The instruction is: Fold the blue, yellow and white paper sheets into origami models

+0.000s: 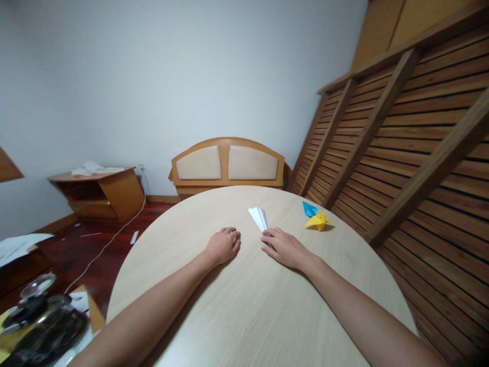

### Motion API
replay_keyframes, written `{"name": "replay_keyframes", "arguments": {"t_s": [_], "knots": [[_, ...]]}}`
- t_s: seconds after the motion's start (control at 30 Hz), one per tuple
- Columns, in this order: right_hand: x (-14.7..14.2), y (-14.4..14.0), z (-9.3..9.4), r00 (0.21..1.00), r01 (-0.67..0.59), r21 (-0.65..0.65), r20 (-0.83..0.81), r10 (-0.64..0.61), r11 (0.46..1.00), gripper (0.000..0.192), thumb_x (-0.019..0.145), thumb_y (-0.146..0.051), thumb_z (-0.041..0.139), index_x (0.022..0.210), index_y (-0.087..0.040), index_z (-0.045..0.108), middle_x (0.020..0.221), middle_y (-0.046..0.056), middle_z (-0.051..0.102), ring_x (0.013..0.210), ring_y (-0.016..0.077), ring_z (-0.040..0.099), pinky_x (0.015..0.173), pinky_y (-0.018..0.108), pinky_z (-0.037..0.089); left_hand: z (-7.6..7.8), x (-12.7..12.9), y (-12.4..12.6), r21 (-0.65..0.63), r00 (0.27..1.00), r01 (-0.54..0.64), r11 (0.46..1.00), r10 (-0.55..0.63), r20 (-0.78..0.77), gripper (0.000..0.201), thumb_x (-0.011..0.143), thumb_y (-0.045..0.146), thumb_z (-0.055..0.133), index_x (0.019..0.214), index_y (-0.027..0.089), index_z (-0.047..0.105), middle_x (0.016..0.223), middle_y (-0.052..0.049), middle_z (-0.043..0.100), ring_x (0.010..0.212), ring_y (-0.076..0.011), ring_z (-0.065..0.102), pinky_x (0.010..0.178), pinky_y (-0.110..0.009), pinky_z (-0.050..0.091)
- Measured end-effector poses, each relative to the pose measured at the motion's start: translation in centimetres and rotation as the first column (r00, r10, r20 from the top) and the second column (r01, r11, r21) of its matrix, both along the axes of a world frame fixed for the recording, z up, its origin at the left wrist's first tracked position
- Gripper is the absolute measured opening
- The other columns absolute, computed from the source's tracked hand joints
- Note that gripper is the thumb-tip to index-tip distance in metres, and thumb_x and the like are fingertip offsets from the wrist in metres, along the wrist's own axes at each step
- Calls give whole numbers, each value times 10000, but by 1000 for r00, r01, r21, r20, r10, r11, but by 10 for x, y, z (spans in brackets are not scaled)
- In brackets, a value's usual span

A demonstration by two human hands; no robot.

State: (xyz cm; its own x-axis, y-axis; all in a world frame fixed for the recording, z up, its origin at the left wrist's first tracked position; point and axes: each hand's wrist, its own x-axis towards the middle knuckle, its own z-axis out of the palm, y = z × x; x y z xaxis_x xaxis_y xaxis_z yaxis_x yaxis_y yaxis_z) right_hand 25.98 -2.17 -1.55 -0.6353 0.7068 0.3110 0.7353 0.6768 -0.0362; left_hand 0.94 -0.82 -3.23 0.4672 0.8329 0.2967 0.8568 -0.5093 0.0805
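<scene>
Both my forearms lie on a round pale wooden table (pixel 244 316). My left hand (pixel 223 245) rests palm down on the tabletop with its fingers curled and nothing in it. My right hand (pixel 284 248) lies beside it, its fingertips pinching the near end of a folded white paper (pixel 259 217) that points away from me. A yellow origami figure (pixel 317 220) and a blue folded paper (pixel 309 208) sit on the table to the right of the white paper.
Slatted wooden panels (pixel 401 153) lean along the right of the table. A wooden headboard with beige pads (pixel 228 163) stands behind the table. A low wooden cabinet (pixel 99 191) stands at the left wall. Dark clutter (pixel 42 326) sits at bottom left.
</scene>
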Motion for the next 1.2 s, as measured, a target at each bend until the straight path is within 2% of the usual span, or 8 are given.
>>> {"name": "replay_keyframes", "arguments": {"t_s": [0.23,0.57,0.77,1.2], "knots": [[17,11,-4,964,263,-47,43,-261,964,373,985,-391,452,1135,-134,676,1346,147,579,1209,298,509,1032,410,403,4,1,-3,-64,1000,-17,998,17,-3,306,969,343,403,1106,208,642,1274,-102,622,1186,-268,564,991,-399,476],[28,21,-15,886,461,-82,85,-455,883,537,993,-467,377,1288,-75,595,1444,180,507,1282,349,459,1033,444,384,3,-1,-3,-59,1000,-17,998,16,-9,322,968,353,393,1108,210,645,1275,-100,624,1174,-274,572,978,-408,487],[32,25,-18,849,528,-70,79,-522,847,564,989,-472,367,1231,-30,621,1411,228,517,1266,376,459,1041,471,358,3,-1,-4,-58,1000,-18,998,17,-13,331,965,347,398,1133,202,644,1285,-106,620,1183,-274,568,981,-405,488],[43,35,-26,823,568,-59,66,-564,821,591,988,-472,371,1211,11,628,1349,248,566,1344,383,412,1097,454,341,3,0,-3,-51,1000,-26,998,25,-19,316,969,341,404,1123,212,647,1280,-96,624,1184,-268,570,981,-398,488]]}}
